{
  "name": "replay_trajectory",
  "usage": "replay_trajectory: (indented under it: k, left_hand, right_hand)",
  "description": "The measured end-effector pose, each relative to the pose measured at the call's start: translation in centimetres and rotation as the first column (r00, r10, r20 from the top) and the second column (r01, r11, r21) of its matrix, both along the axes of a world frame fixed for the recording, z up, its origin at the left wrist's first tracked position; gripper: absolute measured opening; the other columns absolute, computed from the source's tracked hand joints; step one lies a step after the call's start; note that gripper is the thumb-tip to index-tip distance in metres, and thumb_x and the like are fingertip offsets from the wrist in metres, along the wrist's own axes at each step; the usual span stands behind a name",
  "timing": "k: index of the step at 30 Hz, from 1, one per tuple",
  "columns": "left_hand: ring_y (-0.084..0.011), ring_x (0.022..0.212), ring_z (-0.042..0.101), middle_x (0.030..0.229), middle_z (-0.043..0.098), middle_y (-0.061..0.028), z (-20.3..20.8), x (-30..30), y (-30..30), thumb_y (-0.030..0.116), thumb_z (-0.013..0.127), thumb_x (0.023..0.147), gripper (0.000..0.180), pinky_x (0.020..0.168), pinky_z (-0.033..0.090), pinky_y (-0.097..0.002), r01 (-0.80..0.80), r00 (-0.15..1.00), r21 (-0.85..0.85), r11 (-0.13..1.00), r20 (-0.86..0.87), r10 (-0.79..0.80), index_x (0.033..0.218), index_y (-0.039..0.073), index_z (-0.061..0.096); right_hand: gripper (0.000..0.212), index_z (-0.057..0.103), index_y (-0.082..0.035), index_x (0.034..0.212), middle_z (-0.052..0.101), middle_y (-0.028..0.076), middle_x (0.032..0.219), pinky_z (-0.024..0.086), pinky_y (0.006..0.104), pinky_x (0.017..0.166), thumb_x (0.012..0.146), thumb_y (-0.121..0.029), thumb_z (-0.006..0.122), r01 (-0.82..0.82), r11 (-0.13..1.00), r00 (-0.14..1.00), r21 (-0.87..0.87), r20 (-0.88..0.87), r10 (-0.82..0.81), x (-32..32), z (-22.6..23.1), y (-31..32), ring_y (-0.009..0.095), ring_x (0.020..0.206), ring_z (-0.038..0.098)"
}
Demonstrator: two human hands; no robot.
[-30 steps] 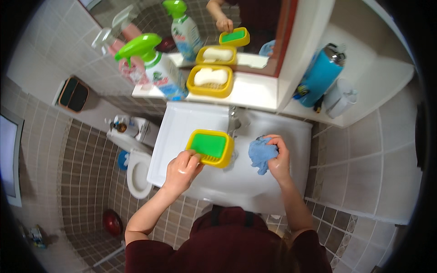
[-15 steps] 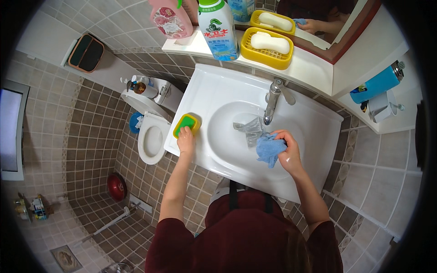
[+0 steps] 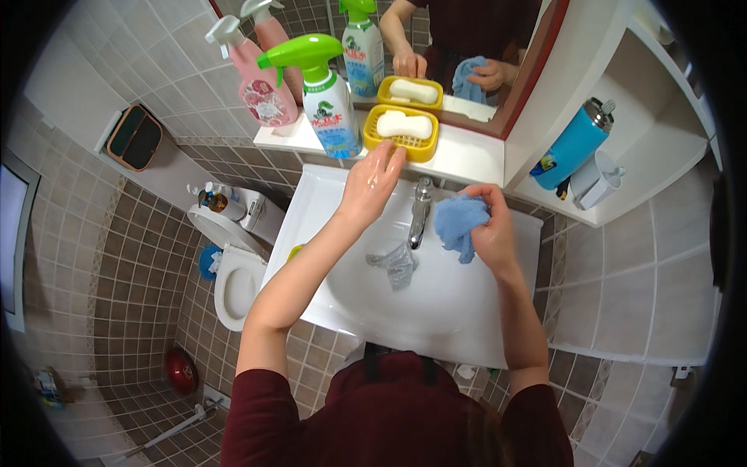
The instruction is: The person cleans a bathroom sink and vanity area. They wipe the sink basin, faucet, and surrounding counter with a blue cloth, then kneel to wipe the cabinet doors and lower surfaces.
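My left hand point(image 3: 371, 187), wet, reaches over the sink to the front of a yellow soap dish point(image 3: 422, 151) on the white ledge. Its fingers are apart and stretched out, with the tips at the dish's front edge; whether they press on it I cannot tell. A white bar of soap point(image 3: 405, 124) lies on the dish's grid. In my right hand point(image 3: 496, 233) a crumpled light-blue cloth point(image 3: 459, 222) is gripped, just right of the chrome faucet point(image 3: 421, 210). A crumpled clear plastic piece point(image 3: 400, 266) lies in the sink basin. Behind my left forearm, a yellow container point(image 3: 295, 252) is mostly hidden.
On the ledge point(image 3: 475, 158), a green-topped spray bottle point(image 3: 331, 117) and a pink spray bottle point(image 3: 264, 93) stand left of the dish. The mirror point(image 3: 510, 47) rises behind. A side shelf holds a blue can point(image 3: 574, 144) and a white cup point(image 3: 595, 180). The toilet point(image 3: 239, 288) stands left.
My left hand has left the yellow container with the green sponge and moved up to the soap dish. My right hand has lifted the blue cloth towards the faucet's right side. The view has tilted up.
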State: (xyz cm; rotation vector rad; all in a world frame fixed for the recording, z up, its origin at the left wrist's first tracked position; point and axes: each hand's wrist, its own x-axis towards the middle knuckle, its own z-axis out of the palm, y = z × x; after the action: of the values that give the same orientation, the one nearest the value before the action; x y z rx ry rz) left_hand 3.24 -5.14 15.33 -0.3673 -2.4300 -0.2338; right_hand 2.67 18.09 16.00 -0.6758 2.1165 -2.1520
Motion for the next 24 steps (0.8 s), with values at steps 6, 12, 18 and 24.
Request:
replay_trajectory:
  k: [6,12,18,24]
  left_hand:
    - [-0.0279,0.092,0.057,0.105,0.052,-0.0113,0.9,-1.3,0.6,0.001,0.063,0.070,0.038,0.069,0.051,-0.0356,-0.085,0.996,-0.106,0.991,-0.031,0.082,0.106,0.002,0.051]
    - [-0.0233,0.087,0.057,0.094,0.050,-0.0083,2.1,-1.3,1.0,0.002,0.064,0.064,0.036,0.063,0.050,-0.0322,-0.102,0.994,-0.254,0.962,0.022,0.111,0.097,0.004,0.049]
    - [-0.0177,0.083,0.057,0.093,0.050,-0.0056,2.9,0.1,-0.1,0.006,0.060,0.068,0.028,0.057,0.049,-0.0275,0.042,0.999,-0.387,0.921,0.034,-0.031,0.094,0.006,0.051]
    - [-0.0150,0.080,0.057,0.099,0.052,-0.0048,0.6,7.3,-2.2,0.009,0.058,0.071,0.029,0.058,0.050,-0.0240,0.214,0.977,-0.408,0.888,0.090,-0.194,0.099,0.006,0.053]
  right_hand:
    - [0.026,0.052,-0.001,0.096,0.061,0.008,0.090,0.047,0.0253,0.074,0.073,0.010,0.046,-0.006,0.999,0.998,0.042,-0.060,0.009,-0.9,-1.7,0.6,0.014,0.080,0.058]
    - [0.025,0.052,-0.001,0.095,0.060,0.006,0.088,0.047,0.0244,0.072,0.073,0.009,0.048,-0.043,0.999,0.999,0.015,-0.021,0.043,-1.0,-2.2,0.4,0.012,0.080,0.057]
    - [0.025,0.052,-0.002,0.095,0.060,0.006,0.089,0.047,0.0237,0.071,0.073,0.008,0.049,-0.031,0.998,0.999,0.058,-0.028,0.033,-0.6,-1.7,0.7,0.012,0.079,0.056]
    - [0.029,0.052,-0.002,0.095,0.059,0.007,0.092,0.047,0.0258,0.075,0.069,0.011,0.045,-0.023,0.998,0.999,0.066,0.025,0.021,1.5,-2.8,1.8,0.014,0.081,0.056]
